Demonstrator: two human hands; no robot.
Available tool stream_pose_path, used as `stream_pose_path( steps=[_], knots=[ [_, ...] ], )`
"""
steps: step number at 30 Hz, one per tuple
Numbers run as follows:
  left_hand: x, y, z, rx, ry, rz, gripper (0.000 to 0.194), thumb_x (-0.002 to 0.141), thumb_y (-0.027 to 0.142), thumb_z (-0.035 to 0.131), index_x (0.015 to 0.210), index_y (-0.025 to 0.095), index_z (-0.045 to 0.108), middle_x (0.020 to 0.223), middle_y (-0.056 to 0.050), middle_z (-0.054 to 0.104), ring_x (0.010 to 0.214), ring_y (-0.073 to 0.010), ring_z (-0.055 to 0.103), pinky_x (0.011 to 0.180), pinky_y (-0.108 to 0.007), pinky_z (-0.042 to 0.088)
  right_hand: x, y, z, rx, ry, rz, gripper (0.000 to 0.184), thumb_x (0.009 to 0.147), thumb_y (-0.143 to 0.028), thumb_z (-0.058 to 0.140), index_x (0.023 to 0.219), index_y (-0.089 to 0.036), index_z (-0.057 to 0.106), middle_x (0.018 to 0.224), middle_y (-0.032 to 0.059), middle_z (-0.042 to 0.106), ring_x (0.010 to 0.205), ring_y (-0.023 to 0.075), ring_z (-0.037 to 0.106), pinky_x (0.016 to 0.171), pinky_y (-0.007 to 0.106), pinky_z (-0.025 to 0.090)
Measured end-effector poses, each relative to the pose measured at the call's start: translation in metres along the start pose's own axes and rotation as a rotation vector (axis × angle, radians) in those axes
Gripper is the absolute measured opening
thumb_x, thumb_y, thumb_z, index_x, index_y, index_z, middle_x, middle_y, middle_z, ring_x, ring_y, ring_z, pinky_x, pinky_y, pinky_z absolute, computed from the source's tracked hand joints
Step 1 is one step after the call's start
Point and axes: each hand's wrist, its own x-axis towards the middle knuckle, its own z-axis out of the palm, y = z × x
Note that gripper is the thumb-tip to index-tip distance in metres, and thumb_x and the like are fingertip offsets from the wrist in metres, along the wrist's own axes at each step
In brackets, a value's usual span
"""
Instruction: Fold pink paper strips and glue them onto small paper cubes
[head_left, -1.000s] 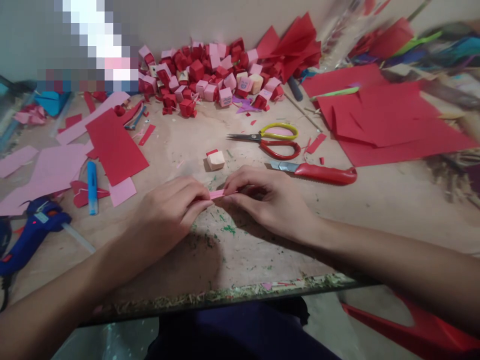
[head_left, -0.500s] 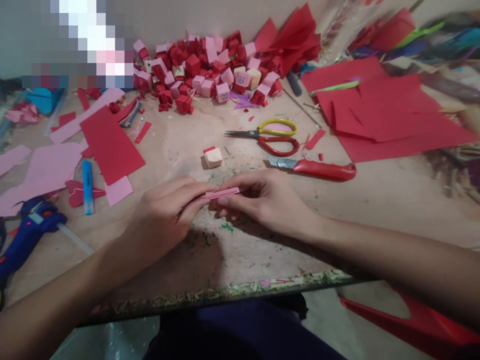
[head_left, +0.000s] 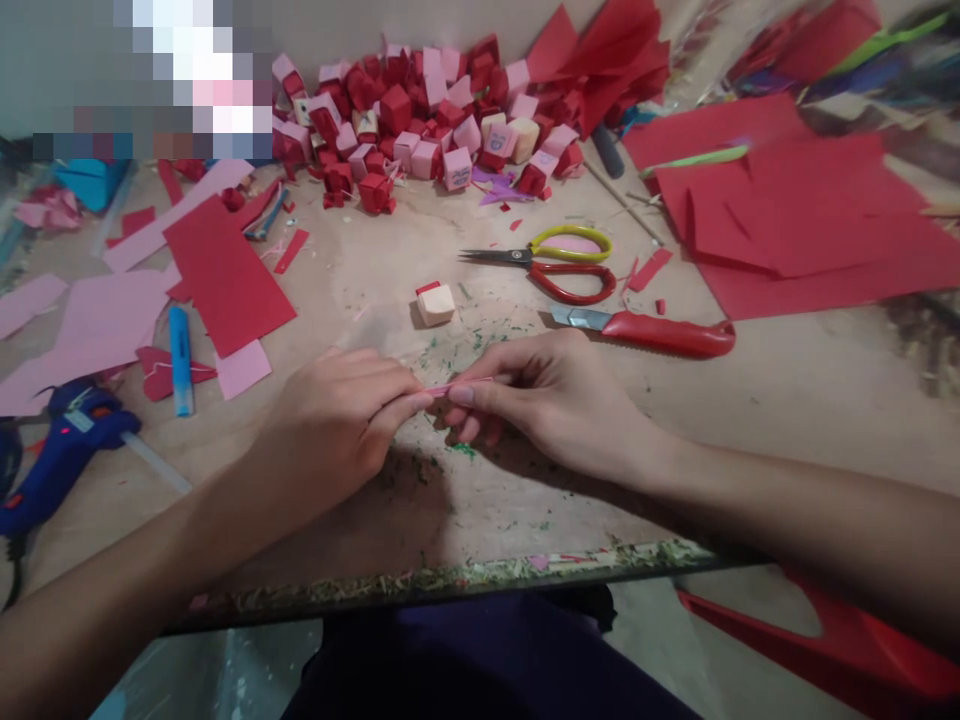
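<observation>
Low over the table, a narrow folded strip of pink paper is pinched between my two hands. My left hand is closed on its left end, thumb against the fingers. The thumb and fingertips of my right hand grip its other end; the lower fingers curl beneath. Much of the strip is hidden by the fingers. Just beyond my hands sits a small cream and red paper cube. Scissors with one yellow and one red handle lie past it, and a red-handled utility knife lies beyond my right hand.
Many pink and red paper cubes are heaped at the back. Red sheets lie at right. At left are a red rectangle, pink pieces, a blue marker and a blue glue gun. Green scraps dot the table.
Both hands keep hold of the pink strip. Its broad side showed half a second ago; now it appears thinner, more edge-on, with the right thumb over it. The view has shifted slightly.
</observation>
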Motion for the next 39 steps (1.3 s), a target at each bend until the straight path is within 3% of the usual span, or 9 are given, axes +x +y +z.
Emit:
stream_pose_path(
  steps=[8,11,15,19,23,29,33,37,39],
  knots=[
    [0.005,-0.005,-0.012,-0.061,-0.023,-0.213,0.019,0.099,0.024,0.063,0.086,0.024,0.076,0.074,0.004,0.076,0.065,-0.0153,0.064,0.063,-0.03,0.041,0.005,-0.009,-0.013,0.083,0.139,-0.06,0.014,0.086,-0.025,0.081,0.078,-0.014,0.077,0.07,0.0061,0.077,0.056,0.011,0.067,0.05,0.021,0.054],
    [0.008,-0.003,-0.015,-0.136,-0.041,-0.252,0.029,0.099,0.023,0.062,0.072,0.023,0.073,0.06,0.006,0.068,0.057,-0.0137,0.059,0.061,-0.03,0.038,0.007,-0.008,-0.015,0.156,0.066,-0.058,0.015,0.084,-0.027,0.083,0.082,-0.013,0.078,0.073,0.0056,0.077,0.057,0.0114,0.068,0.051,0.021,0.056],
    [0.009,0.0,-0.013,-0.255,-0.095,-0.265,0.027,0.101,0.026,0.059,0.08,0.025,0.076,0.07,0.005,0.075,0.064,-0.0137,0.065,0.062,-0.028,0.039,0.007,-0.004,-0.011,0.216,-0.065,-0.016,0.019,0.083,-0.028,0.085,0.094,-0.013,0.08,0.077,0.007,0.079,0.063,0.0147,0.073,0.057,0.025,0.059],
    [0.007,0.001,-0.011,-0.278,-0.096,-0.288,0.022,0.101,0.031,0.061,0.09,0.027,0.079,0.068,0.006,0.073,0.06,-0.0127,0.063,0.06,-0.027,0.039,0.006,-0.004,-0.01,0.208,-0.015,-0.031,0.014,0.087,-0.025,0.08,0.086,-0.011,0.079,0.078,0.0077,0.08,0.061,0.0125,0.072,0.056,0.022,0.058],
    [0.008,0.001,-0.014,-0.28,-0.084,-0.367,0.037,0.101,0.034,0.058,0.069,0.022,0.072,0.057,0.004,0.064,0.051,-0.0116,0.053,0.053,-0.026,0.037,0.007,-0.002,-0.013,0.29,0.023,-0.051,0.012,0.086,-0.023,0.08,0.085,-0.011,0.078,0.076,0.0073,0.079,0.059,0.012,0.071,0.055,0.022,0.057],
    [0.01,0.005,-0.015,-0.484,-0.094,-0.416,0.035,0.099,0.029,0.058,0.068,0.021,0.072,0.057,0.003,0.067,0.053,-0.0118,0.057,0.051,-0.022,0.042,0.003,0.001,-0.008,0.42,-0.1,-0.025,0.035,0.079,-0.025,0.089,0.109,-0.014,0.077,0.083,0.0067,0.08,0.066,0.0154,0.074,0.057,0.025,0.06],
    [0.008,0.009,-0.011,-0.556,-0.132,-0.426,0.031,0.101,0.032,0.058,0.077,0.022,0.075,0.06,0.003,0.069,0.056,-0.0119,0.061,0.054,-0.021,0.046,0.001,0.001,-0.005,0.349,-0.156,-0.039,0.023,0.084,-0.029,0.084,0.097,-0.011,0.079,0.086,0.0084,0.079,0.07,0.0137,0.073,0.059,0.022,0.058],
    [0.005,0.015,-0.01,-0.48,0.013,-0.425,0.013,0.096,0.031,0.068,0.104,0.023,0.074,0.082,0.001,0.078,0.071,-0.0134,0.07,0.062,-0.021,0.052,0.003,0.001,-0.001,0.384,-0.101,-0.062,0.02,0.086,-0.029,0.081,0.095,-0.01,0.078,0.078,0.0081,0.078,0.066,0.014,0.072,0.058,0.022,0.058],
    [0.006,0.016,-0.011,-0.446,0.073,-0.392,0.012,0.096,0.031,0.07,0.102,0.022,0.073,0.086,0.0,0.078,0.076,-0.0144,0.072,0.066,-0.022,0.054,0.004,-0.001,0.001,0.414,-0.045,-0.063,0.02,0.084,-0.028,0.082,0.093,-0.011,0.077,0.072,0.0072,0.076,0.063,0.0145,0.072,0.057,0.023,0.058]
  ],
)
